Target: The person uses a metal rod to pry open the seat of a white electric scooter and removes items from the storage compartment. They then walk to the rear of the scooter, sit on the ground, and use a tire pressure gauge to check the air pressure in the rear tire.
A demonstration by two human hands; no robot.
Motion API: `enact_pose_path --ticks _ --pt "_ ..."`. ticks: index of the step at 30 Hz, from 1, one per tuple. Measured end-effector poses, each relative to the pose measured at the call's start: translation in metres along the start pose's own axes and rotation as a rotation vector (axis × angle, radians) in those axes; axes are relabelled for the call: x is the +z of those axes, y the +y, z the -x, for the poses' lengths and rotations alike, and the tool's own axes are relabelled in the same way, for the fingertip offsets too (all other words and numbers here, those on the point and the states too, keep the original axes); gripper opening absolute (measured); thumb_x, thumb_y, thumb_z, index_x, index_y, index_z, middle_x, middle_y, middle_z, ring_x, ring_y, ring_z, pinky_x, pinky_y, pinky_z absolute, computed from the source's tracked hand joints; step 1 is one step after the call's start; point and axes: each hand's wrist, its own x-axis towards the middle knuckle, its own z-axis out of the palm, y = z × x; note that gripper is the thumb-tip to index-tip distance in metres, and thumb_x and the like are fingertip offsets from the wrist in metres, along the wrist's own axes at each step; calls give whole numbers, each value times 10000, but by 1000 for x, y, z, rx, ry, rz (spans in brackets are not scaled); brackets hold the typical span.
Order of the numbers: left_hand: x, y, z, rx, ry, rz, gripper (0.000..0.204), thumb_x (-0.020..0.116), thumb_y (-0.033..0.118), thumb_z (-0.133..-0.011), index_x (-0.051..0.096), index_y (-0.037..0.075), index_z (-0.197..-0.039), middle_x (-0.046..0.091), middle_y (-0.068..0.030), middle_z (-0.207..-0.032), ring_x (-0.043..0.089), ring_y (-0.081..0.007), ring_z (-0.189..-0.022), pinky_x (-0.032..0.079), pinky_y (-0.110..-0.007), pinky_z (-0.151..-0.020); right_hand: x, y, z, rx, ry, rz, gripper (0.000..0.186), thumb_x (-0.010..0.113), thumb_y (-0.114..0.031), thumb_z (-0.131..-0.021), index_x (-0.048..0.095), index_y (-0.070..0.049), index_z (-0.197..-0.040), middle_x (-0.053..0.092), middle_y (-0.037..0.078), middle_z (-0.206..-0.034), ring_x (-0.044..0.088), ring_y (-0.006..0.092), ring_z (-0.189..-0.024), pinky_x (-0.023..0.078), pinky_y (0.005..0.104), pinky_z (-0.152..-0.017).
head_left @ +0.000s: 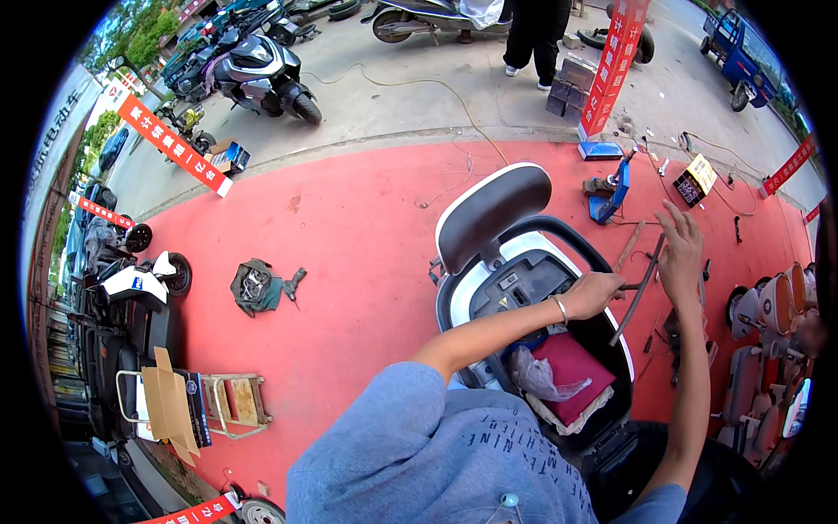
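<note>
A white-and-black electric scooter (559,253) stands in front of me, its dark padded backrest (493,218) toward the far side. Its storage compartment lies exposed, with a dark red folded item (576,367) and a clear plastic bag (543,374) inside. Above the compartment's right side my left hand (594,295) is closed, a short dark end sticking out of the fist toward a long dark rod (637,297). Whether the two pieces join, I cannot tell. My right hand (681,253) is raised beside the rod's upper end, fingers stretched upward.
A blue tool stand (611,192) and a yellow-black box (696,181) sit at the far right. Left on the red floor lie a dark green bag (253,286) and a drill (294,286). A cardboard box (168,406) stands lower left. Someone in black trousers (534,39) stands beyond.
</note>
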Motion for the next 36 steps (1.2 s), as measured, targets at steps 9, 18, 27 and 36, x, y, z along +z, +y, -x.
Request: enact_pose_path --ticks 9,18,27,36 --pt "-14 -21 1 45 155 37 248 486 169 -828 539 29 -1026 587 -164 -773 581 -322 -757 448 -381 -628 -48 -51 9 319 -1047 -1157 360 336 98 -643 585 38 -895 609 113 -754 587 168 -614 460 287 -569" --pt "-35 2 -4 -257 -121 64 216 472 220 -865 523 10 -871 553 -172 -709 548 -369 -703 434 -399 -632 -31 -16 7 130 -1156 -388 283 483 45 -670 644 5 -899 613 182 -949 605 316 -780 472 376 -693" --pt "-34 8 -6 -149 -219 -12 180 461 209 -862 504 39 -905 587 -170 -790 568 -361 -780 440 -417 -633 -42 -18 5 138 -1128 -238 349 390 78 -686 597 16 -960 602 206 -970 589 315 -832 461 346 -723" --pt "-28 12 -5 -152 -216 -83 213 475 250 -870 491 38 -886 570 -147 -734 560 -347 -741 422 -421 -612 -33 -5 11 47 -960 -51 314 450 63 -678 645 -22 -908 619 162 -953 609 322 -801 470 386 -724"
